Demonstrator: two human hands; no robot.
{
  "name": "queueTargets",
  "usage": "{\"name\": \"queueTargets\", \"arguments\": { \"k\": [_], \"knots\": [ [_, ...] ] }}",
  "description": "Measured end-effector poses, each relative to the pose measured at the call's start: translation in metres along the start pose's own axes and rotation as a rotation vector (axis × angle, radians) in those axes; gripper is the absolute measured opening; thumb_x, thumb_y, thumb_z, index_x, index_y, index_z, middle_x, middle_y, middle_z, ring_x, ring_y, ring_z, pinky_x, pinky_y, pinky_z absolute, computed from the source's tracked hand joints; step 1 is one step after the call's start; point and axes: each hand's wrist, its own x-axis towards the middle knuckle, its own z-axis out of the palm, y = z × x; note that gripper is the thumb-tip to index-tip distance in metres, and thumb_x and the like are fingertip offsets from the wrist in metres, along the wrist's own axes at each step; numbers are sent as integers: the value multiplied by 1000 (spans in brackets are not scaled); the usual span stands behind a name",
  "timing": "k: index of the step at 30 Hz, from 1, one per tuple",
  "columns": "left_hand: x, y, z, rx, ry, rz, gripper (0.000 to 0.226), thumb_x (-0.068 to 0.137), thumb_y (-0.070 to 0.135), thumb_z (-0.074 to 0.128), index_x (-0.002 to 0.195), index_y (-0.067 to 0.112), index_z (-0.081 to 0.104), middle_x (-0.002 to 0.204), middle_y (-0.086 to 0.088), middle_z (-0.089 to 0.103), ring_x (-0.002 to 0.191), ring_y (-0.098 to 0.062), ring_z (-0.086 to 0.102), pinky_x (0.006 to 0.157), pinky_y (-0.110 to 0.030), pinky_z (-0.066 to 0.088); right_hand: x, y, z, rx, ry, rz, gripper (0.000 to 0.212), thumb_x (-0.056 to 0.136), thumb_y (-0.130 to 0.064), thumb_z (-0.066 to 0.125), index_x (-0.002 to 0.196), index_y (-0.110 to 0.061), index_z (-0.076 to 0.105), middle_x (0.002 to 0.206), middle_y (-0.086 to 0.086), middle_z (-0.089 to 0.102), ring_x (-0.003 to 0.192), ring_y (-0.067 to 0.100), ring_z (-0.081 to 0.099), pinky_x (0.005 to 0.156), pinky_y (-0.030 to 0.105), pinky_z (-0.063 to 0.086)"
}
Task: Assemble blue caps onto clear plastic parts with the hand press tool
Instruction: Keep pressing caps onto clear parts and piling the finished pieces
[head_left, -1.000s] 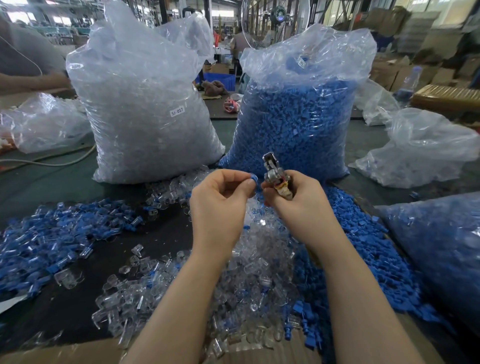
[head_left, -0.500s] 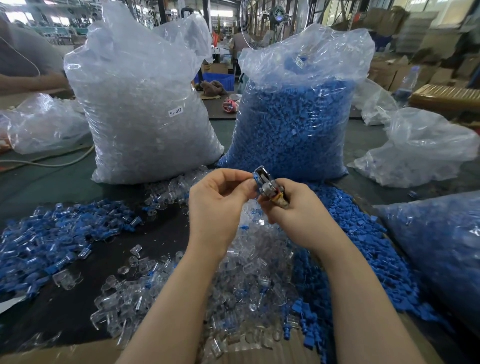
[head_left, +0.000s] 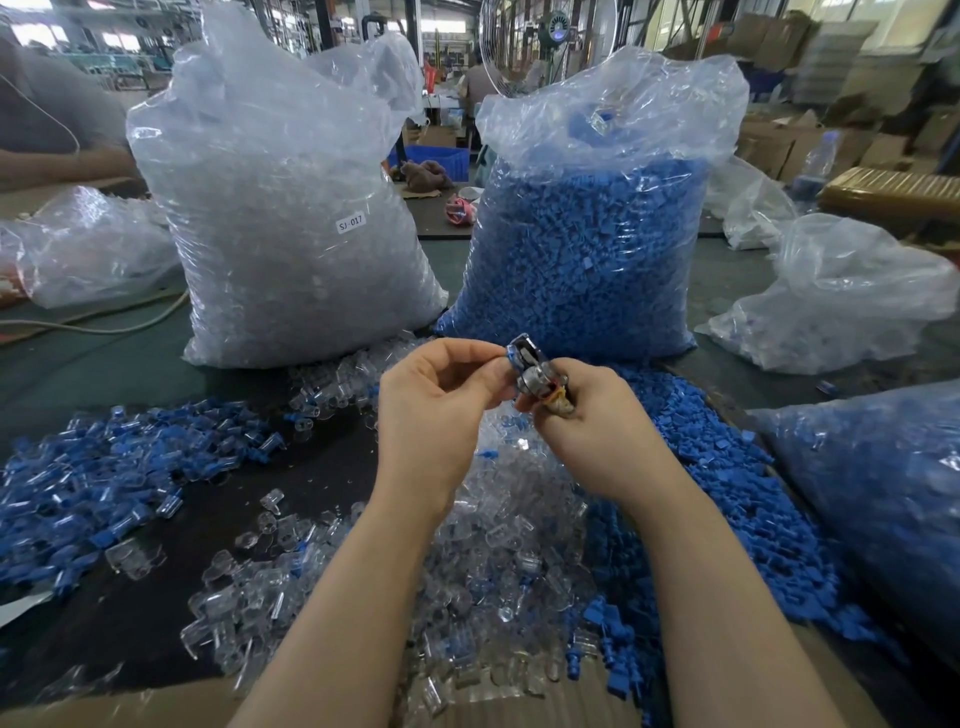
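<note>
My right hand (head_left: 597, 431) grips a small metal hand press tool (head_left: 535, 371) held up over the table's middle. My left hand (head_left: 431, 410) pinches a small part with a blue cap (head_left: 511, 353) against the tool's top end. Below my hands lies a heap of loose clear plastic parts (head_left: 498, 535). A spread of loose blue caps (head_left: 727, 493) lies to the right of it. A pile of assembled clear parts with blue caps (head_left: 104, 478) covers the left of the table.
Two tall plastic bags stand behind my hands: one of clear parts (head_left: 291, 228), one of blue caps (head_left: 587, 249). Another bag of blue pieces (head_left: 883, 499) sits at the right. Crumpled bags (head_left: 841, 301) lie beyond. A cardboard edge (head_left: 130, 706) runs along the near side.
My left hand has brought its part up against the tool's top end, and the tool has tilted left toward it. Both hands stay at about the same place.
</note>
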Motion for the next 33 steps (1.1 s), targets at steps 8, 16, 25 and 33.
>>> {"name": "queueTargets", "arguments": {
  "k": [8,16,25,33],
  "knots": [
    [23,-4,-40,-557,519,-435,4,90,7,66,88,10,67,68,1,73,61,-5,69,59,-16,56,2,6,2,-88,65,33,12,87,-20,58,79,-12,53,64,-1,54,61,19,48,57,38,38],
    [26,-11,-118,-1134,1043,-484,22,104,10,42,96,5,62,86,-5,71,80,-11,72,68,-23,60,3,10,4,-185,34,49,22,87,-23,60,72,-19,46,64,-3,53,61,17,48,53,33,34],
    [28,-5,-83,-642,423,-536,16,93,31,61,95,15,64,78,5,66,56,-2,62,47,-14,48,3,9,7,-247,49,44,26,88,-30,59,70,-26,40,67,-7,52,64,13,49,52,30,30],
    [3,6,-3,217,-271,-448,56,72,59,71,100,11,69,82,1,73,58,-5,61,52,-19,47,2,0,13,-350,36,-30,11,86,-25,58,86,-21,48,79,2,62,76,31,56,64,40,46]
  ]
}}
